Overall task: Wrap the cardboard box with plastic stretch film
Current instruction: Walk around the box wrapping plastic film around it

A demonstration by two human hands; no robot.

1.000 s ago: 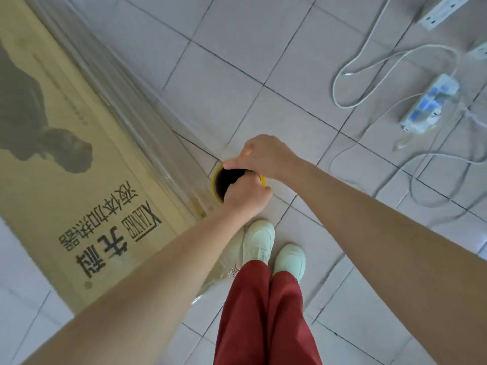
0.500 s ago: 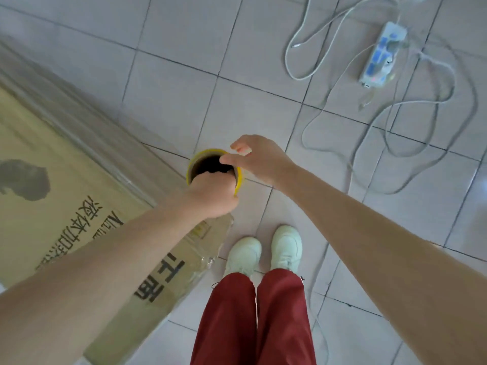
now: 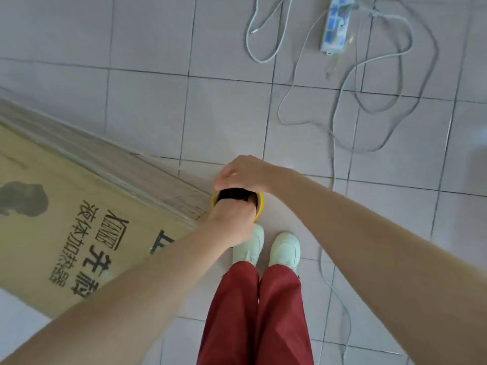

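A large cardboard box [image 3: 66, 219] with black printed characters fills the left side. Clear stretch film [image 3: 126, 169] lies taut along its far side up to the near corner. The film roll [image 3: 259, 206], seen end-on with a yellow rim and dark hollow core, stands upright at that corner. My left hand [image 3: 232, 222] grips the roll's near rim, fingers curled into the core. My right hand [image 3: 242, 173] holds the far rim from above. Most of the roll is hidden under both hands.
A white power strip [image 3: 336, 25] and loose grey cables [image 3: 340, 122] lie on the tiled floor at the upper right, one cable running down beside my feet. My pale shoes [image 3: 266, 248] and red trousers [image 3: 253, 312] stand just below the roll.
The view swung so the box now sits further left and lower. The roll has travelled along the box's far side to its near corner, both hands keeping their hold.
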